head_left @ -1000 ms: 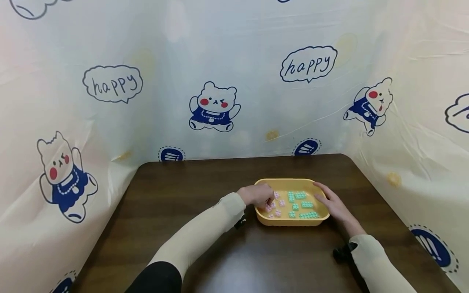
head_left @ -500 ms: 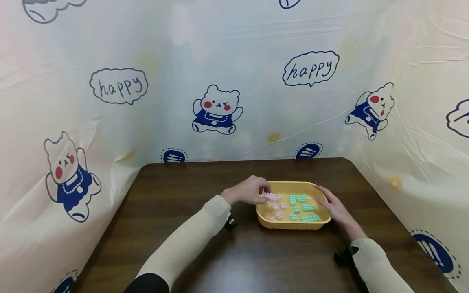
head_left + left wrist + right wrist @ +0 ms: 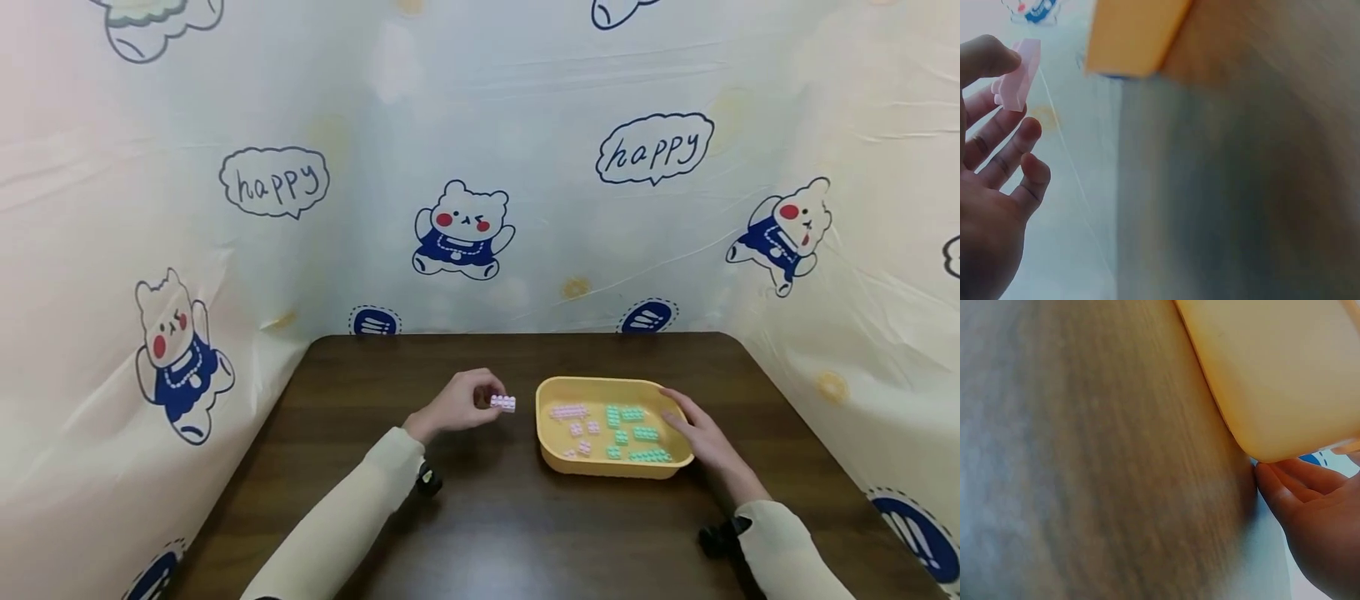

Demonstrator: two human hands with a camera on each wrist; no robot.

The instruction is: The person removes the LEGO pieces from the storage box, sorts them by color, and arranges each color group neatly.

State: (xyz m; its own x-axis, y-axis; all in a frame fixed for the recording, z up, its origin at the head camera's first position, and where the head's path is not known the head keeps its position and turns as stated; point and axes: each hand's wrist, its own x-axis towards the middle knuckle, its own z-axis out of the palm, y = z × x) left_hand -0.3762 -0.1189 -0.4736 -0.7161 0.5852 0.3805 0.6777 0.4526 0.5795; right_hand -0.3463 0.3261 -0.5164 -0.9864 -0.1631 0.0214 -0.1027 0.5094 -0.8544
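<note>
Thumb and fingertips of the left hand [image 3: 459, 405] pinch a pink studded toy brick [image 3: 504, 403], the remaining fingers loosely curled; it is over the wooden table [image 3: 480, 525], apart from the yellow tray [image 3: 600, 468], off its left end. Best pinch lightly, keeping studs free, while the right hand [image 3: 707, 435] grips the tray's right end, steadying the green bricks [image 3: 646, 433] inside

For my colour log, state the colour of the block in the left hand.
The block is pale pink, seen best in the left wrist view.
</note>
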